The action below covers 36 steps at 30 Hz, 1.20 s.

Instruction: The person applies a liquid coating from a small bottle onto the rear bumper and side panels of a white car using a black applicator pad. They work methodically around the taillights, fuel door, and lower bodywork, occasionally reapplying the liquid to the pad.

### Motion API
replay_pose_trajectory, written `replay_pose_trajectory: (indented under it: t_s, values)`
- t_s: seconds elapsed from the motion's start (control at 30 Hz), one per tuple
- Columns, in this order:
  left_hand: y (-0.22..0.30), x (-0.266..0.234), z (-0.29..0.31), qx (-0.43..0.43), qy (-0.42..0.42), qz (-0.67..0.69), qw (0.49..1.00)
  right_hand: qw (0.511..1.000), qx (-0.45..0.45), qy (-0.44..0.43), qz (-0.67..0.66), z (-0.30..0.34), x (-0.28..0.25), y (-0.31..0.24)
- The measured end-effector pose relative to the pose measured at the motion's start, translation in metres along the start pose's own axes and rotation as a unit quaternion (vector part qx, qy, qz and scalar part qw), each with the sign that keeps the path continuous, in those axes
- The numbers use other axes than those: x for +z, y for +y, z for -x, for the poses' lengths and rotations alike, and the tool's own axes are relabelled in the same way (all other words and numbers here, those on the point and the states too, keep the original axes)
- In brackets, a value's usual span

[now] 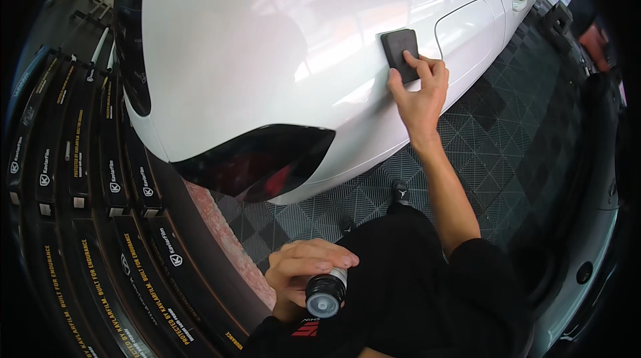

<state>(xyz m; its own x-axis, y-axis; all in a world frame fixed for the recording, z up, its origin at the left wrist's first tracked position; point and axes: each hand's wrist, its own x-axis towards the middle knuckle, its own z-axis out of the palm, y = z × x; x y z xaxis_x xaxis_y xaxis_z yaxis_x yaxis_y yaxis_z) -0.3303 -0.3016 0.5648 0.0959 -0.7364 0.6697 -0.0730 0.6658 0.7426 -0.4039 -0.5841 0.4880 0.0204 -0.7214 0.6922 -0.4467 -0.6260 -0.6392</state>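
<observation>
– What lines the left side?
– Long black boxes (pixel 77 138) with yellow print sit in rows beside a rough pinkish strip (pixel 224 236).
– And the floor (pixel 494 124)?
– Ribbed grey and black tiles (pixel 467 134), with a grey car (pixel 591 248) at far right.

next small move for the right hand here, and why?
I'd probably slide the dark block applicator slightly toward the fuel flap, pressing lightly: the right hand grips it by fingers and thumb, it appears to rest against the white rear quarter panel, and the left hand holds the small bottle clear of the bodywork.
</observation>
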Motion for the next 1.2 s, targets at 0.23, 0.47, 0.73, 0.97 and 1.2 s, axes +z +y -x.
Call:
replay_pose_trajectory:
  t_s: [0.23, 0.47, 0.73, 0.97, 1.2]
  values:
    - [0.036, -0.015, 0.052, -0.012, 0.123, 0.023, 0.992, 0.999, -0.033, -0.001, -0.037, 0.057, 0.028, -0.088]
    - [0.052, -0.028, 0.077, -0.011, 0.139, 0.028, 0.99, 0.99, -0.091, -0.095, -0.059, 0.101, 0.027, -0.142]
    - [0.048, -0.024, 0.073, 0.016, 0.128, 0.01, 0.992, 0.992, -0.103, -0.064, -0.039, 0.084, 0.01, -0.07]
    - [0.014, 0.02, 0.038, -0.003, 0.118, -0.064, 0.991, 0.998, -0.069, -0.014, -0.001, 0.013, -0.007, 0.023]
    - [-0.023, 0.054, -0.007, -0.014, 0.052, -0.08, 0.995, 0.999, 0.016, 0.043, 0.022, -0.078, -0.026, 0.137]
